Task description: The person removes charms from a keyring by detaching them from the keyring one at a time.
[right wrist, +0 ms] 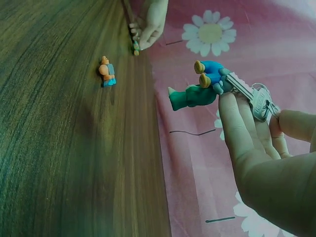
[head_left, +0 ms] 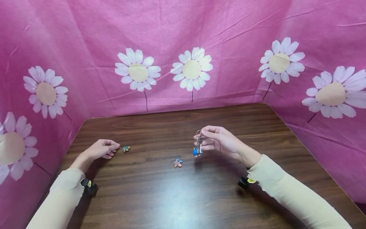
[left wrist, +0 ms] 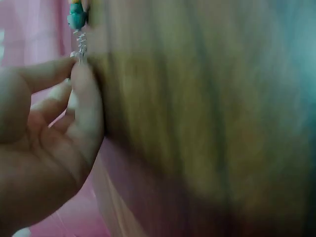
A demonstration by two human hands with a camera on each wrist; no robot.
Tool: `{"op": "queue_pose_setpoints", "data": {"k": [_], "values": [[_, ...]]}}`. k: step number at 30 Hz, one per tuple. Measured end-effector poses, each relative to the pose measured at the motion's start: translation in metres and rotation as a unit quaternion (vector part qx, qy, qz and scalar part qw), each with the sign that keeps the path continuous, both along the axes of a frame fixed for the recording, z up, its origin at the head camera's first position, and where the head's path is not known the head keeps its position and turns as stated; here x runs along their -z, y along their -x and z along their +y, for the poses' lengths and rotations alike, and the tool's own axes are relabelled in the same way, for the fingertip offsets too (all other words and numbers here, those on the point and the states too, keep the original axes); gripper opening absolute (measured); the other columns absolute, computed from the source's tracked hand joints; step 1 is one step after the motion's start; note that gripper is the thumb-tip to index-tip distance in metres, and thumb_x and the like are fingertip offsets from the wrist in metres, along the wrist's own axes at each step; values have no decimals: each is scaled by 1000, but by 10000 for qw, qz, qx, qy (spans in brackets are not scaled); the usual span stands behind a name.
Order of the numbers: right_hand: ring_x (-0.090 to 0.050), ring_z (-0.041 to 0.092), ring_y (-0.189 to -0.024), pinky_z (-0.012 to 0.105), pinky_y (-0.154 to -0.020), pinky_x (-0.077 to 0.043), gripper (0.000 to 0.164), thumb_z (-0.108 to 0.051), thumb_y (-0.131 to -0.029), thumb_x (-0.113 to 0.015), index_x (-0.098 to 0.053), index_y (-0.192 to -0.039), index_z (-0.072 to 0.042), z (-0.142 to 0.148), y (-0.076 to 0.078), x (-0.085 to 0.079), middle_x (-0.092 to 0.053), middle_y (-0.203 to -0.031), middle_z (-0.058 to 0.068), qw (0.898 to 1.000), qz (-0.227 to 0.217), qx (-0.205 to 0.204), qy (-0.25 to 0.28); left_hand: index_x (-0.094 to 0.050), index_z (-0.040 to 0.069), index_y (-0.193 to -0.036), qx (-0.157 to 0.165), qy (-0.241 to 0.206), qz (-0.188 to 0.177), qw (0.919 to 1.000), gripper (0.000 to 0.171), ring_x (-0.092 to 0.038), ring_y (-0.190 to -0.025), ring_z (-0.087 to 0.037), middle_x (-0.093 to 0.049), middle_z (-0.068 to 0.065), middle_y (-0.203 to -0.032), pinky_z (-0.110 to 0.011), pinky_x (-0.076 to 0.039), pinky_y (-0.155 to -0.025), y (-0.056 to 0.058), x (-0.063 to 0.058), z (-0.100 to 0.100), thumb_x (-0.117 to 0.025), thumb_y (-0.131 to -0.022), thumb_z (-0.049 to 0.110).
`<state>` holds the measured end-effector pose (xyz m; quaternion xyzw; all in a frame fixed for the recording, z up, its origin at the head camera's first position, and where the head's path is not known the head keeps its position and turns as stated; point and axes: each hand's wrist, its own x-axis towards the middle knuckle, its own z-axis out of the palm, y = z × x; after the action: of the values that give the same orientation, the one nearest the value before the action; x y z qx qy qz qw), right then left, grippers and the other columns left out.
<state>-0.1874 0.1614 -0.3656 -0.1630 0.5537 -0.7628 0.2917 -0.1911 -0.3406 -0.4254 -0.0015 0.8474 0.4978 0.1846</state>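
My right hand [head_left: 219, 142] holds a keyring up over the table, its ring pinched between thumb and finger. A silver key [right wrist: 248, 95] and a blue-and-green toy figure [right wrist: 211, 74] hang from that ring. In the right wrist view the figure lies across the straighter fingers. At the left of the table my left hand [head_left: 100, 149] pinches the metal chain of a keychain with a small green-and-orange figure [head_left: 126, 148], low over the wood. Between the hands lies another keychain, with an orange-and-blue figure [head_left: 178, 163] and a thin ring.
The dark wooden table [head_left: 137, 194] reaches back to a pink cloth [head_left: 94, 41] printed with white daisies, which hangs behind and along both sides. A black wrist camera [head_left: 243, 183] sits under the right sleeve, another [head_left: 91, 188] beside the left sleeve.
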Motion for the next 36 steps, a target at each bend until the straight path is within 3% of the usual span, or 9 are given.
{"op": "queue_pose_setpoints", "data": {"k": [4, 10, 15, 26, 29, 32, 34, 36], "values": [[-72, 32, -103, 49, -93, -55, 14, -13, -106, -55, -65, -110, -4, -1, -1, 0, -71, -118, 16, 10000, -34, -16, -28, -57, -13, -114, 14, -254, -279, 9993, 29, -60, -72, -9, -57, 1, -86, -25, -58, -66, 1, 0, -6, -58, -104, 14], [-72, 31, -103, 48, -92, -56, 13, -13, -106, -55, -65, -110, -5, -1, -3, 1, -71, -118, 15, 9999, 1, -60, -84, -52, -15, -115, -75, -25, -24, 10000, 31, -59, -69, -11, -55, -1, -85, -25, -57, -61, -3, 0, 1, -59, -102, 12], [-72, 31, -103, 49, -93, -55, 15, -12, -107, -53, -65, -111, -4, -2, -2, 3, -71, -118, 15, 9999, 87, -145, 8, -50, -11, -116, -270, 67, 31, 9996, 30, -58, -67, -12, -56, -1, -83, -24, -56, -59, -2, 3, 3, -60, -101, 14], [-73, 27, -101, 48, -93, -55, 14, -12, -106, -54, -64, -111, -3, -7, 1, -2, -72, -117, 16, 9999, 73, -15, -85, -50, -12, -118, -318, 194, 229, 9990, 33, -56, -66, -14, -57, -3, -83, -26, -55, -57, -2, 3, 7, -61, -102, 15], [-73, 27, -100, 48, -93, -55, 15, -12, -106, -54, -65, -111, -4, -7, 1, -2, -71, -118, 16, 9999, 79, -55, -85, -54, -10, -116, -393, 655, 605, 9952, 32, -55, -62, -14, -59, -4, -79, -27, -53, -52, -2, -1, 14, -63, -101, 17], [-72, 27, -102, 49, -94, -55, 14, -13, -106, -56, -65, -111, -4, -10, 0, -3, -71, -120, 16, 9998, 126, -74, -131, -60, -6, -113, -408, 1205, 1246, 9840, 29, -55, -57, -14, -62, -7, -77, -27, -50, -49, -3, -12, 29, -65, -100, 19], [-70, 27, -106, 50, -96, -53, 15, -13, -105, -58, -66, -113, -3, -12, 0, -4, -69, -122, 15, 9995, 226, -29, -217, -63, -3, -112, -223, 1336, 1638, 9772, 27, -58, -57, -16, -66, -10, -79, -28, -49, -50, -4, -23, 45, -66, -100, 21], [-68, 27, -108, 53, -98, -52, 15, -11, -103, -60, -67, -113, -2, -14, -1, -3, -67, -120, 15, 9989, 352, 60, -317, -65, -3, -112, 212, 1088, 1886, 9758, 26, -62, -60, -22, -69, -13, -82, -29, -52, -54, -5, -34, 66, -67, -99, 20]]}}
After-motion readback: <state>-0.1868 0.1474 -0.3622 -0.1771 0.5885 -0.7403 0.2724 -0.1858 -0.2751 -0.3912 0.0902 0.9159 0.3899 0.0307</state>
